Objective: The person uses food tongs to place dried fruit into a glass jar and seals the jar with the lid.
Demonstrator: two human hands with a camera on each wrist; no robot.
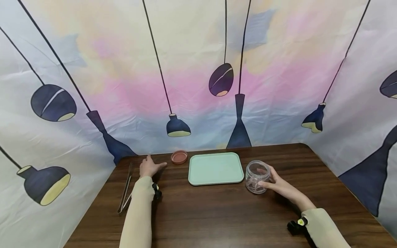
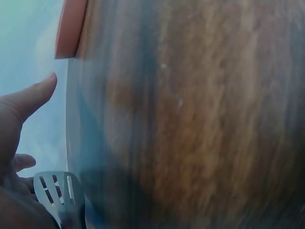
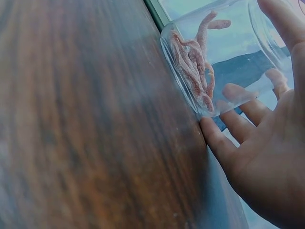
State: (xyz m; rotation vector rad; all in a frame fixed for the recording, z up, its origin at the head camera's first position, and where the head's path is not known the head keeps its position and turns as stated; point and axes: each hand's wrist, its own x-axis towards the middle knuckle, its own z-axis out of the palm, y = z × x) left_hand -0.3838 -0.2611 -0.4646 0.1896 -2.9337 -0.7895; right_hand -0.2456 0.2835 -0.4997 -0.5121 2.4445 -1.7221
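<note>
My left hand point(image 1: 149, 167) is at the back left with its thumb stretched out to the right, holding nothing. It lies between metal tongs point(image 1: 126, 189) and a reddish-brown round lid point(image 1: 179, 157). The tongs' slotted end point(image 2: 57, 193) shows below the fingers in the left wrist view. On the right, my right hand point(image 1: 280, 186) holds a clear, lidless jar point(image 1: 255, 177) from its right side, thumb in front and fingers round the back. Pinkish, knobbly strands point(image 3: 193, 64) lie at the jar's bottom; I cannot tell what they are.
A mint-green tray point(image 1: 216, 168) lies at the back middle of the dark wooden table point(image 1: 214, 217), left of the jar. Behind the table hangs a cloth point(image 1: 198, 69) printed with lamps.
</note>
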